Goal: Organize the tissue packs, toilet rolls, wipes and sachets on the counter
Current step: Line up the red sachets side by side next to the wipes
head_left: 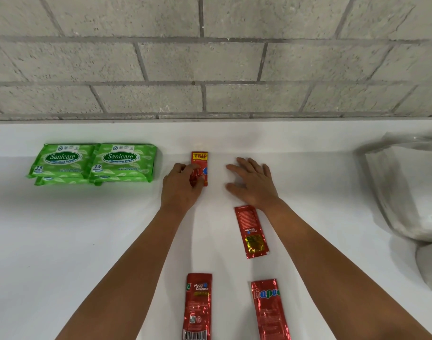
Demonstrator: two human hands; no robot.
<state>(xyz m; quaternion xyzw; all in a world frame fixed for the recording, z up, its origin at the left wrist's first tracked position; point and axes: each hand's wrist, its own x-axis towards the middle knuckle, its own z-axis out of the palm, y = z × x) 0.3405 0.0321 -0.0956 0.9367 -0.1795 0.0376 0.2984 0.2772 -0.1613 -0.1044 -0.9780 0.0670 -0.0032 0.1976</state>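
As left grip point(183, 184) holds, red foil sachet point(200, 168), yellow label

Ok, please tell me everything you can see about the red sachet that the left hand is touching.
The far sachet is a narrow, glossy red foil packet with a yellow band at its top end and large letters partly hidden. It lies flat and lengthwise on the white counter, right of the green wipes packs. The left hand holds its lower part, fingers curled over it. The right hand rests apart.

Grey block wall point(175, 60) — white counter point(87, 229)
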